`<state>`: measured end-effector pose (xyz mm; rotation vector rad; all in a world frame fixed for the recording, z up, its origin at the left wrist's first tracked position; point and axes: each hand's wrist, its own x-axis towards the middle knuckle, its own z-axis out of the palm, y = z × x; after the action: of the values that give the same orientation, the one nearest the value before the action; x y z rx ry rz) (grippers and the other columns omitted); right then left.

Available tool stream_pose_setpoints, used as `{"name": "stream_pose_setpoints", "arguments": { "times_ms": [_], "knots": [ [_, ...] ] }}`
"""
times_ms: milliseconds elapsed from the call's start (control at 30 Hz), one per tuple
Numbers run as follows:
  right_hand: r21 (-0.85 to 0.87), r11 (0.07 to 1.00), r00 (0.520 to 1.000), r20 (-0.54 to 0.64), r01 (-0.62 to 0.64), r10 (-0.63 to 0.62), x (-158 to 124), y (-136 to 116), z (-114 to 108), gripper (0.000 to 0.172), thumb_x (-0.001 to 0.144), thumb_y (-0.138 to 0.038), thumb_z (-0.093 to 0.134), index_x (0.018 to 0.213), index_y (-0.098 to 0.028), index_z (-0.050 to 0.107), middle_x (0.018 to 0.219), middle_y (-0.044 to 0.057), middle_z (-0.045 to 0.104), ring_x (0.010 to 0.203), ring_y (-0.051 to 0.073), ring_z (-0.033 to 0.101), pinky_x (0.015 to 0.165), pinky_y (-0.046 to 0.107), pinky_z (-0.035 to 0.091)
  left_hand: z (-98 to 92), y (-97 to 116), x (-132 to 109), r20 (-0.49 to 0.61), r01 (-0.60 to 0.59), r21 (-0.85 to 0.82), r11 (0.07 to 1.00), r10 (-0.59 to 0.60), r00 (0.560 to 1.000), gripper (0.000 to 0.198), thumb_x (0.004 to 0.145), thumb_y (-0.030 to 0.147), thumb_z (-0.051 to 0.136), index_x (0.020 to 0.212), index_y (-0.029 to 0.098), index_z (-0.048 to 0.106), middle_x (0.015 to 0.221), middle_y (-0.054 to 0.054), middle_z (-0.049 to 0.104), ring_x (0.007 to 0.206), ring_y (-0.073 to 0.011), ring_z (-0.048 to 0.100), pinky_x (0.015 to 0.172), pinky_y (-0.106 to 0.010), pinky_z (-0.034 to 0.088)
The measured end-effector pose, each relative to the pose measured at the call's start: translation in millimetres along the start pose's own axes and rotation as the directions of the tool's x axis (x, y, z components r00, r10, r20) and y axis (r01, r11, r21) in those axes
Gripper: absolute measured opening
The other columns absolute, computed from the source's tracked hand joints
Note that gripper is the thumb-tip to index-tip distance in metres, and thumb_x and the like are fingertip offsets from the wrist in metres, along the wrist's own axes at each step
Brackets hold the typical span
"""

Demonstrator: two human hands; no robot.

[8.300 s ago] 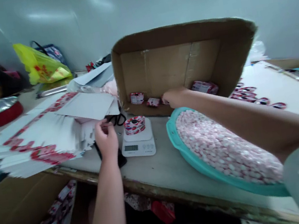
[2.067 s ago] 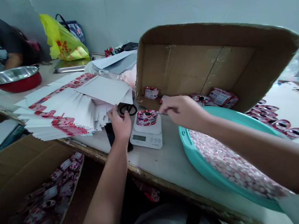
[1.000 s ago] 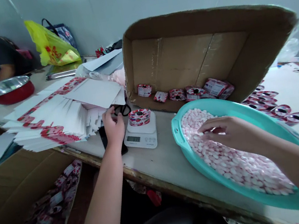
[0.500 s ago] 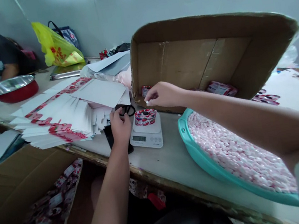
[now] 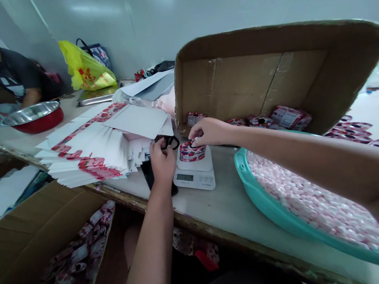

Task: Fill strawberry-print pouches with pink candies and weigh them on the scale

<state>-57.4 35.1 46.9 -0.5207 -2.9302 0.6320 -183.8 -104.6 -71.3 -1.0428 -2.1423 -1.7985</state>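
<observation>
My right hand is closed in a pinch over a small patterned red-and-white box with a dark opening on top. A small white piece shows at its fingertips. The box stands on a white kitchen scale, whose display digits I cannot read. My left hand is beside the scale with thumb and fingers apart, close to the black handles of scissors. A dark flat object lies partly under that hand. Right of the scale, a teal basin is full of small pinkish-white pieces.
A tilted cardboard box holds several patterned boxes. Flat white-and-red cartons are stacked at left. A red metal bowl and yellow bag stand farther back, near a seated person. A lower carton contains filled boxes.
My right hand has come down from above the scale to the top of the patterned box. My left hand stays beside the scissors. The whole view has shifted slightly.
</observation>
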Motion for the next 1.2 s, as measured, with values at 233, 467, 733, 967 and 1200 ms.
{"name": "stream_pose_setpoints", "arguments": {
  "times_ms": [233, 467, 733, 967, 1200],
  "knots": [
    [0.056, 0.998, 0.999, -0.043, 0.014, -0.012, -1.2, 0.0, -3.7, 0.018, 0.074, -0.021, 0.075, 0.090, -0.014, 0.075, 0.086, 0.002, 0.074, 0.080, 0.015, 0.068, 0.069, 0.021, 0.050, 0.6, -4.2, 0.1, 0.004, 0.027, -0.020, 0.999, -0.027, 1.000, 0.032, 0.086, 0.021, 0.056, 0.117, 0.013, 0.062, 0.106, -0.009, 0.056, 0.065, -0.0102, 0.054, 0.074, -0.031, 0.054],
    [0.059, 0.998, 0.995, -0.098, 0.014, -0.009, 0.6, 2.8, -3.6, 0.015, 0.074, -0.024, 0.075, 0.087, -0.015, 0.073, 0.084, 0.002, 0.074, 0.077, 0.016, 0.068, 0.067, 0.022, 0.050, 0.2, -4.3, 0.3, -0.011, 0.026, -0.024, 0.999, -0.026, 1.000, 0.030, 0.087, 0.021, 0.056, 0.115, 0.014, 0.062, 0.105, -0.009, 0.057, 0.067, -0.0109, 0.055, 0.072, -0.029, 0.053],
    [-0.227, 0.974, 0.992, -0.117, 0.016, -0.043, -49.1, 8.8, -52.7, 0.010, 0.076, -0.019, 0.064, 0.082, -0.021, 0.072, 0.082, -0.001, 0.072, 0.074, 0.017, 0.065, 0.069, 0.028, 0.045, -2.8, -0.9, 0.6, -0.035, 0.027, 0.001, 1.000, -0.027, 0.999, 0.027, 0.086, 0.021, 0.057, 0.112, 0.016, 0.063, 0.103, -0.008, 0.057, 0.073, -0.0135, 0.056, 0.077, -0.031, 0.053],
    [-0.210, 0.963, 0.973, 0.122, -0.167, 0.195, -134.3, 56.2, -58.9, 0.030, 0.075, -0.024, 0.056, 0.100, -0.026, 0.074, 0.094, 0.006, 0.074, 0.074, 0.022, 0.067, 0.063, 0.032, 0.051, -4.3, 4.0, 1.9, -0.029, 0.014, 0.014, 1.000, -0.013, 0.999, 0.027, 0.085, 0.020, 0.058, 0.111, 0.017, 0.065, 0.102, -0.007, 0.059, 0.069, -0.0132, 0.055, 0.074, -0.030, 0.053],
    [-0.104, 0.991, 0.996, -0.012, -0.085, 0.084, -128.1, 52.6, -41.8, 0.025, 0.079, -0.021, 0.055, 0.099, -0.023, 0.072, 0.100, 0.007, 0.073, 0.085, 0.024, 0.068, 0.073, 0.033, 0.053, -4.8, 4.6, 3.5, -0.022, 0.014, 0.051, 0.999, -0.013, 1.000, 0.023, 0.086, 0.022, 0.057, 0.108, 0.017, 0.064, 0.105, -0.008, 0.060, 0.074, -0.0142, 0.057, 0.077, -0.030, 0.052]
  ]
}}
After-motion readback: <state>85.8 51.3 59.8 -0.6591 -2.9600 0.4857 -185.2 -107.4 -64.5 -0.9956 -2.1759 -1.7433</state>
